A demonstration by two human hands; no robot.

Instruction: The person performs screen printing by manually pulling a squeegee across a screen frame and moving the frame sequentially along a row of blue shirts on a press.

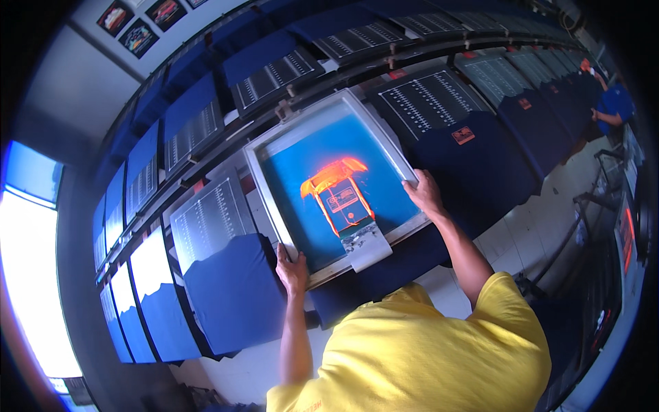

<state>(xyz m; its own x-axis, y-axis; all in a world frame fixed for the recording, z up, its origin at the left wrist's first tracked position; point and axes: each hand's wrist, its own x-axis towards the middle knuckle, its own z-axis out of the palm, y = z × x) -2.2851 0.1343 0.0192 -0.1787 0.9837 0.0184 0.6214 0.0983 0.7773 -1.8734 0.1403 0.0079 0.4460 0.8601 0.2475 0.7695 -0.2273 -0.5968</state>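
A screen printing frame (274, 218) with blue mesh lies in front of me, tilted a little, over a dark blue garment. Around its left side, near the lower corner, my left hand (293, 272) is closed. My right hand (424, 193) grips the opposite side. Thick orange ink (336, 173) is heaped across the middle of the mesh, and orange streaks border a small rectangular design below it. I cannot tell whether a squeegee lies in that ink. A pale, dark-stained strip (369, 254) overlaps the frame's near edge.
Garments on boards stand in long rows; a navy one (467, 172) with an orange print lies to the right, a blue one (233, 295) to the left. A rail with metal clamps (283, 110) runs behind the frame. A co-worker in blue (611, 106) stands far right.
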